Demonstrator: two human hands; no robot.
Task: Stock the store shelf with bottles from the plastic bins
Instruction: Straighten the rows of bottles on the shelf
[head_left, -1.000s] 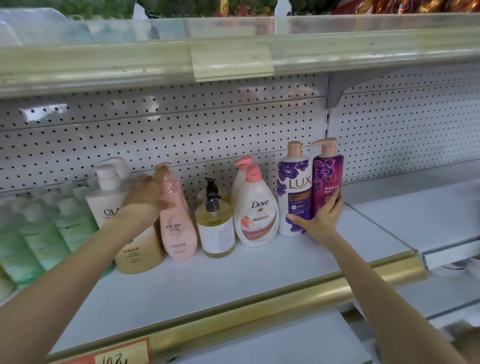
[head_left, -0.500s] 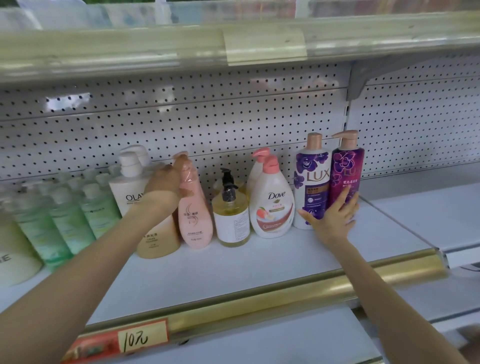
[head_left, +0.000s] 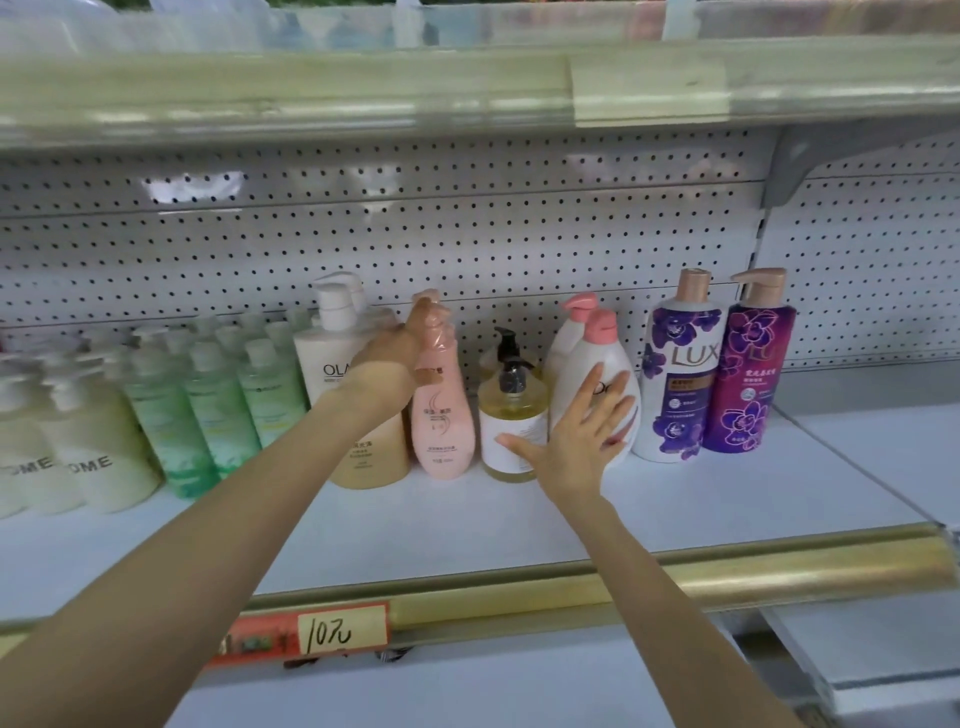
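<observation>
Left hand grips the neck of the pink bottle, upright on the white shelf beside an Olay pump bottle. Right hand, fingers spread wide, is in front of the Dove bottle; whether it touches is unclear. Two purple LUX bottles stand at the right. The price tag reads "10元".

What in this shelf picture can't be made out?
Head view only.
Label on the white pink-capped bottle: covered by the right hand.
Brand name on the cream bottle: partly behind the left hand.
The top shelf goods: blurred, cut by the top edge.
The plastic bins: out of frame.
</observation>
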